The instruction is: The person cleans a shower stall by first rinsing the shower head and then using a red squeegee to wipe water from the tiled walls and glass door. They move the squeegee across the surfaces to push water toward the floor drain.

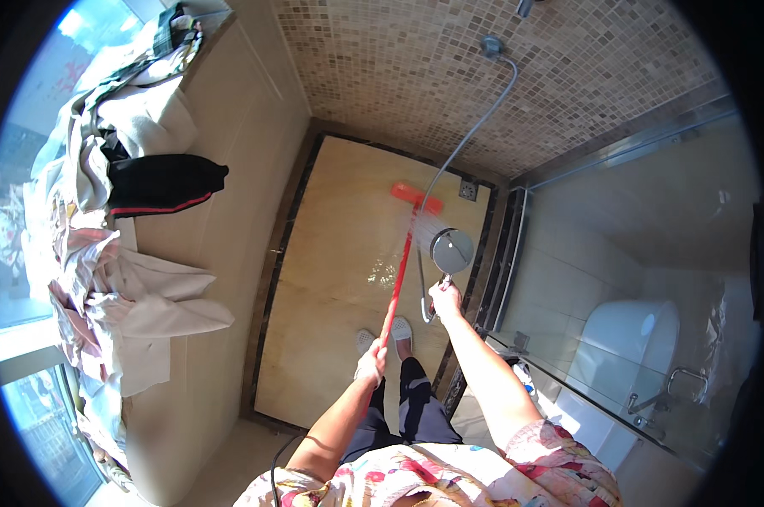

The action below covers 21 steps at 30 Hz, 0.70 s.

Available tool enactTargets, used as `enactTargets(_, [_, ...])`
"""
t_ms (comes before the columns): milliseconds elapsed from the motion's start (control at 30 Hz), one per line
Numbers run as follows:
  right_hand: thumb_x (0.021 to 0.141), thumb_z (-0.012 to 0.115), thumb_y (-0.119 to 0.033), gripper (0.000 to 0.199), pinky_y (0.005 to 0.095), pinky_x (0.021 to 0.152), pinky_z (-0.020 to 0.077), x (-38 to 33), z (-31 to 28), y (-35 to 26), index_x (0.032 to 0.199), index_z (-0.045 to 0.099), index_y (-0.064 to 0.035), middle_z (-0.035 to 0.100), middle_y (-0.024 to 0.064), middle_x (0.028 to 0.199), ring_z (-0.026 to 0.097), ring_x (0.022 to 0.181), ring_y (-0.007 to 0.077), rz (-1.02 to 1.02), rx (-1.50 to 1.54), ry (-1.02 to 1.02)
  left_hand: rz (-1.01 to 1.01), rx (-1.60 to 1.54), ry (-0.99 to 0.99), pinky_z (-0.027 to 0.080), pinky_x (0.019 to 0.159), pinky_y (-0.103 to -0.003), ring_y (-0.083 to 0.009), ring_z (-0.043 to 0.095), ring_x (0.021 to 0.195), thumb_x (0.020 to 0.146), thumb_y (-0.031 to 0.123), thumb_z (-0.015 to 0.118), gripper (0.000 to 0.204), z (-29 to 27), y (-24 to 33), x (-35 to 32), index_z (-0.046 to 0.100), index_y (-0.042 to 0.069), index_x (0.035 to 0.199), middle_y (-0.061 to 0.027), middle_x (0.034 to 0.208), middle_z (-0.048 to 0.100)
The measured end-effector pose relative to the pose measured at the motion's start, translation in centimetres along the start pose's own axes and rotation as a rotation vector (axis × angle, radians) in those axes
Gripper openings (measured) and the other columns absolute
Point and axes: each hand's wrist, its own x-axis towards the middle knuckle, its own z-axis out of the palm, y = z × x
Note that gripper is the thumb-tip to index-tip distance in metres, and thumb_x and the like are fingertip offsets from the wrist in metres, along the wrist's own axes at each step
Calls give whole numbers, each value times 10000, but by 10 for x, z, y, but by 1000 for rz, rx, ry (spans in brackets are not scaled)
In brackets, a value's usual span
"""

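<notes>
My left hand (371, 363) is closed round the red pole of a long-handled floor brush (402, 269). The brush's wide orange-red head (416, 198) rests on the wet yellowish shower floor (331, 253), toward the far wall. In my right hand (446, 298) I grip the handle of a round chrome shower head (452, 251), to the right of the pole. Water sprays from it toward the brush head. A grey hose (475, 127) runs from the wall fitting (492, 46) down past the shower head, looping below my right hand.
A square floor drain (468, 190) sits in the far right corner. Clothes (166, 186) hang over the ledge at left, by a window. To the right, behind a glass panel (559, 245), stands a white toilet (622, 338). My feet in light shoes (401, 328) stand on the shower floor.
</notes>
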Motion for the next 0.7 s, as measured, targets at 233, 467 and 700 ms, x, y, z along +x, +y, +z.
enactTargets(233, [651,613,-132,108,282,564,415,-12,32,-13,672,558,-41,545,10,619,516,592,108,-17,-162,22,54,-105,5,407,566,-334,-215,487,593,843,216,447,156,-14,86,91,504,121,952,-96,663,516])
enactTargets(467, [664,600,-122,108,264,590,411,-15,23,-38,711,551,-38,540,8,648,501,618,97,-51,-133,1,-56,-266,61,336,404,-270,-110,394,444,862,266,469,122,-35,-22,52,508,153,889,-3,534,423])
enactTargets(700, [661,587,-147,140,264,617,422,-21,8,-71,711,498,-52,528,12,657,492,629,110,-33,-125,73,-283,-469,-130,343,312,-292,-136,387,347,882,254,434,103,-109,66,-2,475,167,919,-21,486,406])
